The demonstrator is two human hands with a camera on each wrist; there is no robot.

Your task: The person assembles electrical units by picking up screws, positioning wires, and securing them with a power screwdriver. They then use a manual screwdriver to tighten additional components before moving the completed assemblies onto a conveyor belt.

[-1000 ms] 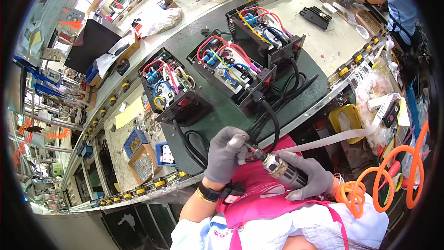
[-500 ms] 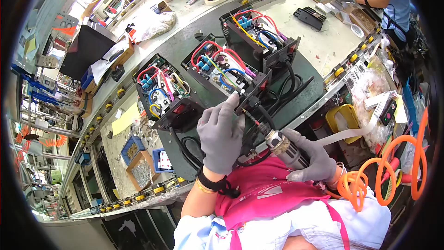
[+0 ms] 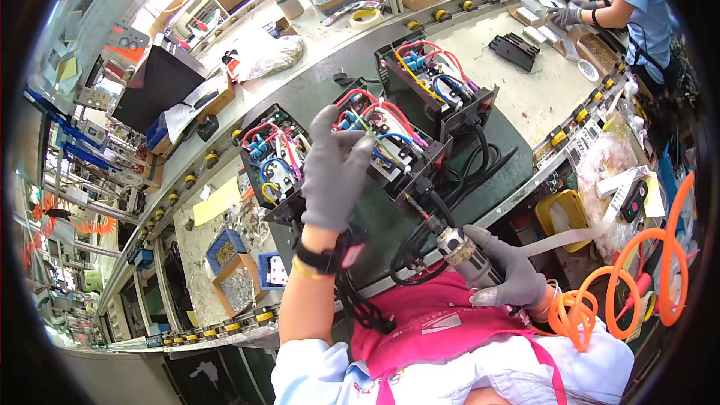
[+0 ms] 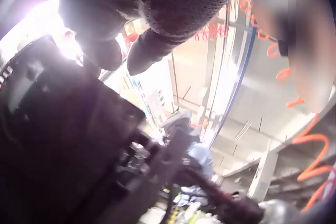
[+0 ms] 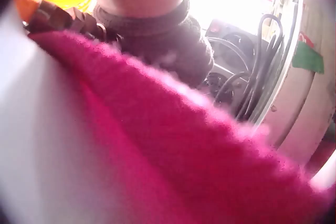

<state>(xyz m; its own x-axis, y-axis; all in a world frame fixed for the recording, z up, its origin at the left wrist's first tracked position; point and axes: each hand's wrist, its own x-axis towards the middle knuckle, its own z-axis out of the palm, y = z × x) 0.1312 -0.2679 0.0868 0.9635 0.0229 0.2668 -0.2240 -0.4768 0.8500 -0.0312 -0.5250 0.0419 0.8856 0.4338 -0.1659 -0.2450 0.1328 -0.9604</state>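
Observation:
In the head view my gloved left hand [image 3: 336,180] is raised over the middle black-cased unit [image 3: 427,165], fingers spread near its wiring, with nothing seen between them. In the left wrist view two fingertips [image 4: 142,56] hang apart above a dark casing [image 4: 68,129]. My gloved right hand [image 3: 514,270] grips an air screwdriver [image 3: 466,255], whose bit points up-left toward the middle unit's end panel. Similar units stand to the left [image 3: 274,157] and to the right [image 3: 442,79], lids off, with coloured wires showing. Pink apron [image 5: 173,145] blocks most of the right wrist view.
The units stand on a dark green board [image 3: 367,236], with black power cords [image 3: 480,169] looping at its near edge. Small parts boxes [image 3: 236,285] sit to the left. An orange coiled hose [image 3: 600,307] hangs at right. Another person [image 3: 637,15] works at the far right.
My left hand has left the screwdriver's bit end and moved up and forward over the middle unit, its fingers spreading. The right hand keeps its grip while the screwdriver shifts slightly forward.

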